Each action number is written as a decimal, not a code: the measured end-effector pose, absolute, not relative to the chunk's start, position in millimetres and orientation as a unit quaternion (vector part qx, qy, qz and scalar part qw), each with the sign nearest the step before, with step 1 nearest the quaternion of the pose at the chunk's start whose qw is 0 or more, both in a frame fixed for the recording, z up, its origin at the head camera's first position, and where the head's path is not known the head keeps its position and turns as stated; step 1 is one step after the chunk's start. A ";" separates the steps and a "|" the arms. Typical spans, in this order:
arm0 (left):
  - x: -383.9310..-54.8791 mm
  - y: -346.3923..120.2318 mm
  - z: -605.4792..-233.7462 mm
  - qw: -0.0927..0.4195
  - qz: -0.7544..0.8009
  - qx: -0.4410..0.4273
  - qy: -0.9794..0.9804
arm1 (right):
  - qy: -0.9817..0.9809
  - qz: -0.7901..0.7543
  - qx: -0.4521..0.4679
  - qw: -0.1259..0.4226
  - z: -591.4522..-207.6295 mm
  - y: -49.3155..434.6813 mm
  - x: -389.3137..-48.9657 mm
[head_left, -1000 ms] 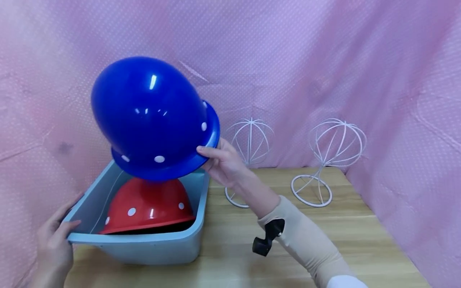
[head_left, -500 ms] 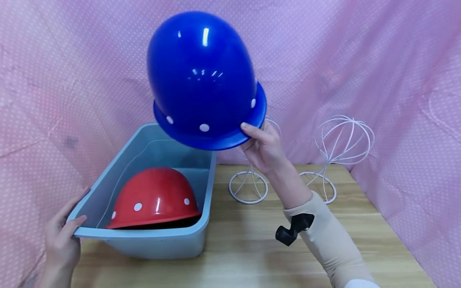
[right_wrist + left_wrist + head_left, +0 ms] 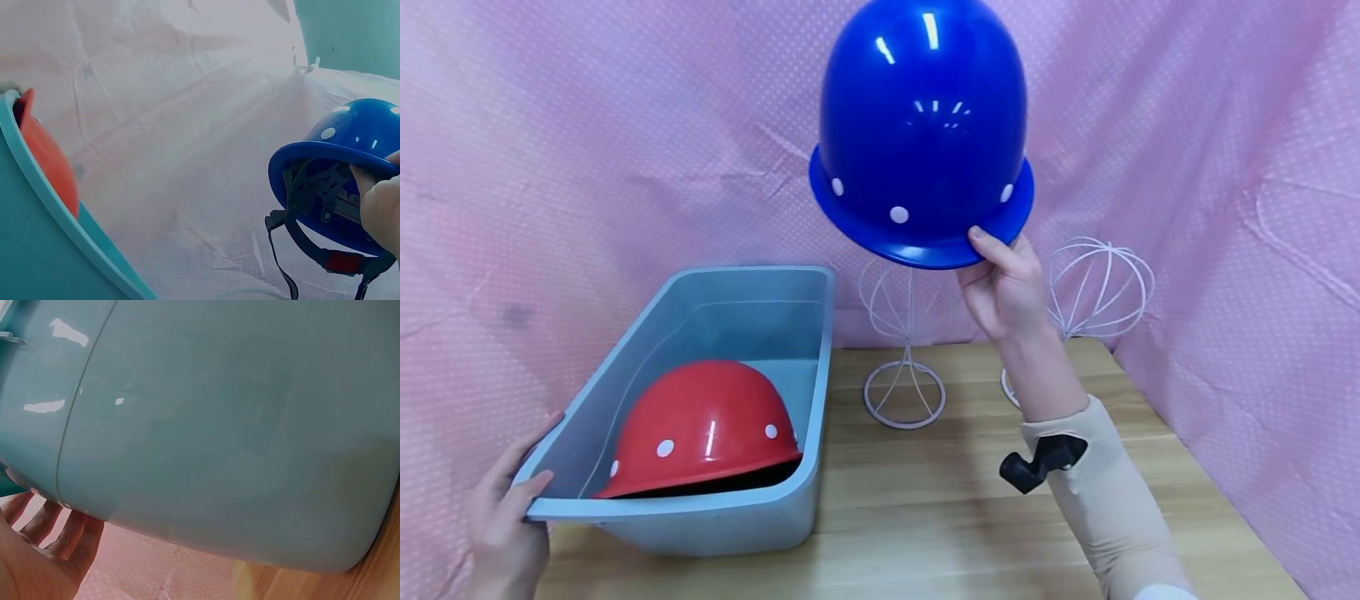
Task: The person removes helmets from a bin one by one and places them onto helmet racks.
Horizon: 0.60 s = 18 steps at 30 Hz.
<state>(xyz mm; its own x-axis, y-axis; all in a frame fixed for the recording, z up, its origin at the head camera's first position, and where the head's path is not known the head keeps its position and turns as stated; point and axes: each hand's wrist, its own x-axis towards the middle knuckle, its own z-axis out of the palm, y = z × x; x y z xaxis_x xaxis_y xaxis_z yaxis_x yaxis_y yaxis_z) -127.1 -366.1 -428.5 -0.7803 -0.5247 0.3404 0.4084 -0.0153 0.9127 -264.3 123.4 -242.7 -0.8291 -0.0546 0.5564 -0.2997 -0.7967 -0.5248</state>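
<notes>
My right hand [image 3: 1007, 283] pinches the brim of a blue hard hat [image 3: 925, 125], thumb on top and fingers beneath. The hat is held up above the table, crown upward, in front of the pink backdrop. In the right wrist view its dark inner harness and a chin strap [image 3: 344, 261] hang below the shell. My left hand [image 3: 508, 508] grips the near left corner of a grey-blue plastic bin [image 3: 820, 467], thumb over the rim. A red hard hat [image 3: 707, 425] with white dots lies in the bin, tilted against its near wall.
A white wire stand [image 3: 904, 408] is on the wooden table [image 3: 925, 517], its top partly behind the blue hat. A second wire stand [image 3: 1105, 292] is farther right, partly covered by my right forearm. A pink dotted sheet [image 3: 625, 125] encloses the back and sides.
My right hand has carried the blue hard hat up and right, away from over the bin, and the hat has turned more level. My left hand keeps hold of the bin corner.
</notes>
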 end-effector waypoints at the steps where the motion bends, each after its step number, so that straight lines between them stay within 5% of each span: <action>1: -127.9 -366.3 -429.2 0.326 -0.710 0.045 -0.622 | -0.307 0.906 0.282 0.074 -242.8 128.3 -265.0; 18: -117.6 -375.4 -430.0 0.355 -0.702 0.039 -0.616 | -0.219 0.925 0.300 0.077 -246.4 167.9 -279.5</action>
